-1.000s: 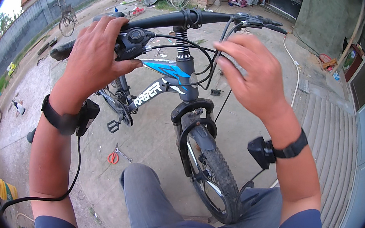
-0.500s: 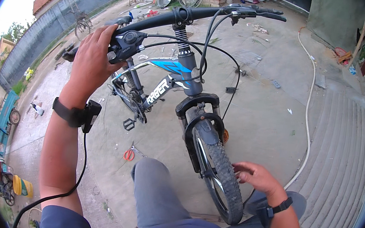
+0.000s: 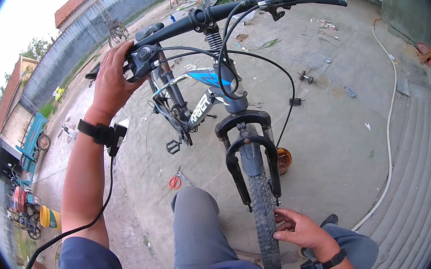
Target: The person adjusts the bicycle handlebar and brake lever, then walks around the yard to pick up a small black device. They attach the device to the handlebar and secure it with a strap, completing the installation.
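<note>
Well, the left hand (image 3: 112, 76) looks closed round the handlebar (image 3: 169, 32) beside the shifter (image 3: 143, 57), while the right hand (image 3: 298, 229), thumb and fingers loosely parted, sits at the edge of the front tyre (image 3: 264, 213). The bicycle (image 3: 201, 108) stands on concrete (image 3: 330, 164), tyre between the person's knees (image 3: 196, 199). Should that left hold slacken, the handlebar could swing and topple it; if the tyre rolled, it might drag those fingers toward the fork (image 3: 244, 117).

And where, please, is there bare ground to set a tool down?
Largely bare: between the pot and hose, and between the pedal and fork. Crowded: around the lower tyre, with the right hand and right knee close by.
</note>
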